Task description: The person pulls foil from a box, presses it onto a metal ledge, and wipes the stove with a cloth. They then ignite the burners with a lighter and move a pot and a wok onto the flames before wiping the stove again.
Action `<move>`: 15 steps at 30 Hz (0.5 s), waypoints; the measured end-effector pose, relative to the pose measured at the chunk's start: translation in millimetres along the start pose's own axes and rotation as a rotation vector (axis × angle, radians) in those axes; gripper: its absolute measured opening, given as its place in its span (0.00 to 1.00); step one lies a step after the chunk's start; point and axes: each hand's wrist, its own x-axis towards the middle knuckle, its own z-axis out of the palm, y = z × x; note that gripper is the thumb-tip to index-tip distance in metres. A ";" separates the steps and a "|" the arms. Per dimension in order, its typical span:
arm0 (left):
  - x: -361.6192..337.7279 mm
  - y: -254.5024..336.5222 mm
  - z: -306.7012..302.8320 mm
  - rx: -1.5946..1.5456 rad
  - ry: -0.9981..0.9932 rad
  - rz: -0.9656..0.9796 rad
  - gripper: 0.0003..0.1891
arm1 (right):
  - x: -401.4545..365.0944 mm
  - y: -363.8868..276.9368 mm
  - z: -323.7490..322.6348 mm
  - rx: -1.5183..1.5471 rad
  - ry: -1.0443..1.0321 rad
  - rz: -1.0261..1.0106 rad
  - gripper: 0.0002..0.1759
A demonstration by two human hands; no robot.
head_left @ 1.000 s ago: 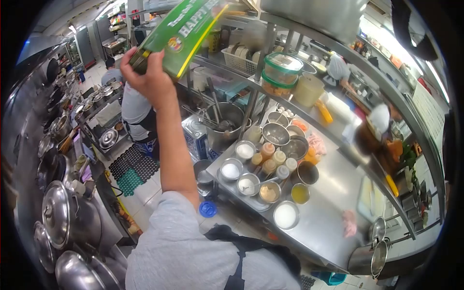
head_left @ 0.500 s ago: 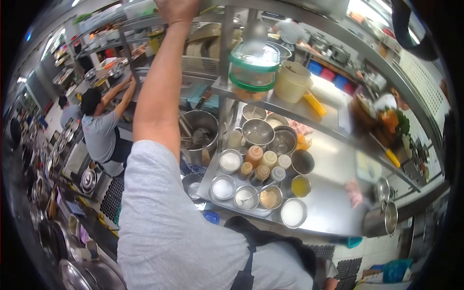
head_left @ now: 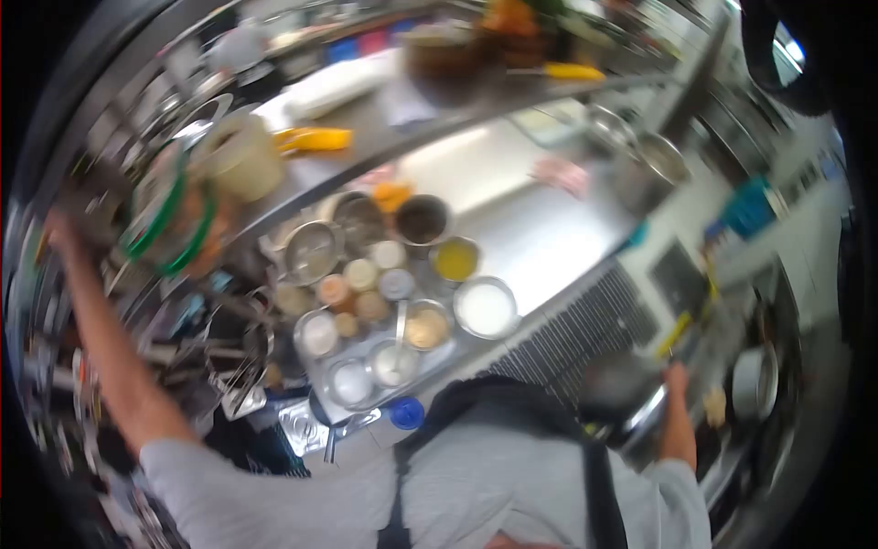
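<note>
Glossy metal counter (head_left: 549,238); matt grey cloth shirt (head_left: 494,476)

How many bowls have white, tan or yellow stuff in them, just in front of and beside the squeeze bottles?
Bowls of white stuff: 4
Bowl of tan stuff: 1
Bowl of yellow stuff: 1
Total: 6
Behind the squeeze bottles it is too blurry to count.

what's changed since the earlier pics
The green box held earlier no longer shows; the left hand now reaches out at far left, its grip blurred. The right hand has come up beside a dark pan, grip unclear. The camera view has turned right. The squeeze bottles stay clustered among the metal bowls.
</note>
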 end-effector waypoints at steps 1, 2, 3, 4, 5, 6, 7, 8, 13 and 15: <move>4.0 -0.5 -3.4 -0.011 -0.023 -0.027 0.29 | -19.1 -26.0 -27.3 0.034 -0.008 0.037 0.21; 13.1 5.0 -18.9 -0.041 -0.016 -0.066 0.29 | -11.1 -25.1 -20.2 0.109 0.028 0.041 0.20; 23.5 14.3 -49.9 -0.075 0.007 -0.118 0.28 | 3.3 -22.7 -7.2 0.096 0.042 0.045 0.20; 35.4 18.9 -77.8 -0.115 0.037 -0.171 0.28 | 10.3 -27.1 -10.7 0.020 -0.002 -0.041 0.21; 45.4 23.6 -111.9 -0.164 0.074 -0.224 0.27 | 15.5 -30.7 -15.9 -0.034 -0.031 -0.112 0.21; 56.1 26.6 -144.4 -0.212 0.111 -0.286 0.27 | -6.3 -53.7 -47.5 0.131 0.064 -0.009 0.18; 64.7 35.9 -185.6 -0.269 0.160 -0.350 0.26 | -7.0 -58.3 -59.3 0.106 0.083 -0.096 0.17; 73.7 49.5 -227.3 -0.341 0.215 -0.416 0.26 | -14.3 -69.3 -81.1 0.111 0.091 -0.098 0.17; 108.0 179.5 -412.3 -0.906 0.383 -0.673 0.25 | -51.5 -73.5 -177.1 0.209 0.292 -0.207 0.13; 88.5 279.5 -465.3 -1.381 0.158 -0.595 0.25 | -70.4 -58.7 -215.1 0.226 0.406 -0.281 0.11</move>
